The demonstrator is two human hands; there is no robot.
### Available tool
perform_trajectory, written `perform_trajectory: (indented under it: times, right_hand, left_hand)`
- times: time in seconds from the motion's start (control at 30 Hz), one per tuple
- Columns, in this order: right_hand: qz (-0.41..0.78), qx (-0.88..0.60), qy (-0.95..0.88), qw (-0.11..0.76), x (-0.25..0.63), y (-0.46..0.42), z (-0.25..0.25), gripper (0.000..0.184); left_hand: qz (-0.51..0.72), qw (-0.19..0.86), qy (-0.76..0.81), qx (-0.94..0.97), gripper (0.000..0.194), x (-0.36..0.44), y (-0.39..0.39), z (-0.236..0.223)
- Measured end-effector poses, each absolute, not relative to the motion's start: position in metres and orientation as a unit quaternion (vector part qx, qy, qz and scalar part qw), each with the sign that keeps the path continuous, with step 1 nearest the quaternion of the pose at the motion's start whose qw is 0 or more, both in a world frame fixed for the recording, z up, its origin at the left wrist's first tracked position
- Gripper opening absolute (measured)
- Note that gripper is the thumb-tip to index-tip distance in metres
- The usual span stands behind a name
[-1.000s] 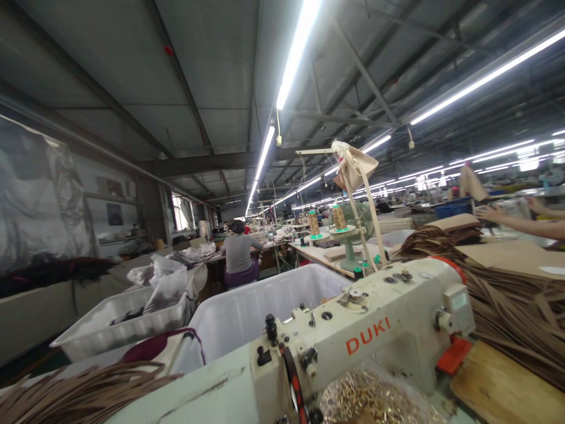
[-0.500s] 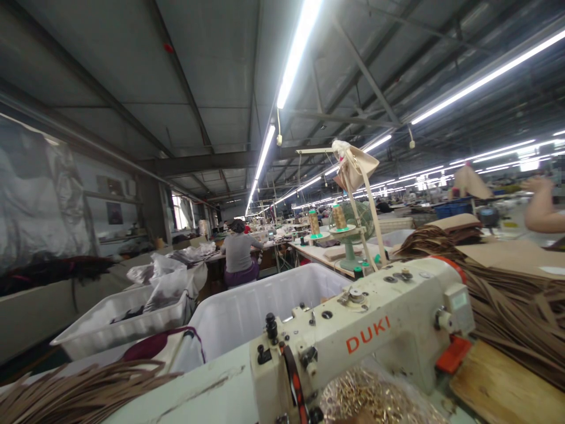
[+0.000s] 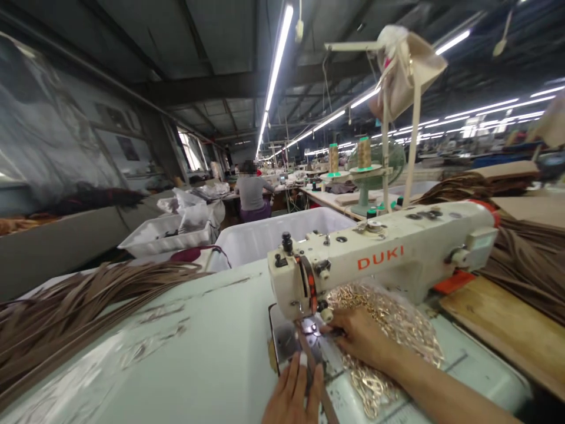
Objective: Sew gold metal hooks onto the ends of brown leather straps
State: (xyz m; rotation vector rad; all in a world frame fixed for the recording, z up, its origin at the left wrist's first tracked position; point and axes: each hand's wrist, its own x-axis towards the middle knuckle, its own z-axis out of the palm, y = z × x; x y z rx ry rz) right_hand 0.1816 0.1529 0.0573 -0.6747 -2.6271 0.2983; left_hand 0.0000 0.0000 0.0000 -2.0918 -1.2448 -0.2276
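Note:
A cream DUKI sewing machine (image 3: 388,253) stands on a pale green table (image 3: 189,347). A thin brown strap (image 3: 318,377) runs under its needle. My left hand (image 3: 292,396) lies flat on the near end of the strap, fingers stretched out. My right hand (image 3: 359,337) reaches in from the right, its fingers pinched on the strap beside the presser foot. Under my right wrist lies a clear bag of gold metal rings (image 3: 388,330).
A pile of brown straps (image 3: 75,306) covers the table's left side. More brown pieces (image 3: 525,259) and a wooden board (image 3: 503,324) lie on the right. White bins (image 3: 265,235) stand behind the table. A seated person (image 3: 251,194) works farther back. A thread stand (image 3: 388,112) rises behind the machine.
The view has tipped down from the hall to the table. Both my hands, out of view before, now show at the needle. The other person's arm at the right edge is gone.

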Motion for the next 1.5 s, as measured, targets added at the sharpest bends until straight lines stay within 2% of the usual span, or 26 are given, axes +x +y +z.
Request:
perform_trajectory:
  times: [0.07,0.3,0.67,1.0,1.07,1.17,1.23,1.37,1.5]
  right_hand:
    - [0.106,-0.240,-0.944,0.199,0.182,0.153,0.061,0.020]
    - [0.093,-0.229,-0.946,0.209,0.181,0.152,0.062,0.019]
    - [0.090,-0.226,-0.949,0.202,0.183,0.150,0.064,0.023]
    - [0.083,-0.226,-0.950,0.198,0.182,0.151,0.063,0.026]
    - [0.082,-0.225,-0.950,0.198,0.182,0.151,0.062,0.026]
    - [0.078,-0.226,-0.951,0.197,0.182,0.151,0.062,0.027]
    - [0.077,-0.226,-0.951,0.198,0.182,0.150,0.064,0.027]
    - [0.083,-0.229,-0.950,0.196,0.182,0.148,0.067,0.024]
    - [0.098,-0.230,-0.948,0.195,0.182,0.147,0.069,0.021]
  left_hand:
    - [-0.061,0.375,-0.466,-0.799,0.044,0.000,0.000,0.002]
    - [-0.026,0.386,-0.470,-0.794,0.038,0.001,-0.002,0.010]
    - [-0.037,0.331,-0.474,-0.815,0.041,-0.001,-0.005,0.011]
    - [-0.047,0.319,-0.474,-0.819,0.030,0.001,-0.004,0.022]
    - [-0.061,0.300,-0.469,-0.828,0.034,0.000,-0.004,0.028]
    - [-0.100,0.258,-0.459,-0.844,0.057,-0.001,-0.004,0.038]
    - [-0.123,0.232,-0.460,-0.848,0.062,-0.001,-0.005,0.042]
    - [-0.150,0.180,-0.485,-0.843,0.059,0.003,-0.006,0.045]
    - [-0.183,0.101,-0.513,-0.832,0.046,0.006,-0.002,0.051]
